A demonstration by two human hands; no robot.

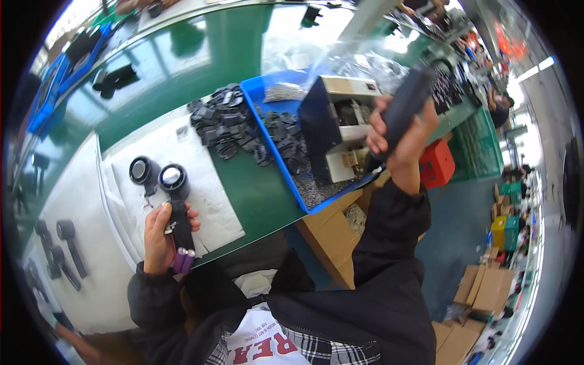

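Observation:
My left hand [159, 237] is closed around the dark handle of a small handheld fan [176, 190], its round head pointing away from me over a white foam sheet. Two purple cylindrical batteries [184, 260] show at the handle's near end. Beside it on the foam lies a second fan head [143, 170] with a short wire. My right hand [406, 143] grips a black electric screwdriver [409, 100], raised and somewhat blurred. Its tip points down and left, close to the screw feeder [347, 87], a box with a dark side; whether they touch I cannot tell.
The feeder stands in a blue tray [277, 159] with loose screws and black plastic parts. More black parts [228, 121] are heaped on the green table [255, 204]. A red bin [437, 164], a green crate [477, 146] and a cardboard box [325, 237] are nearby. Several assembled fans [73, 246] lie left.

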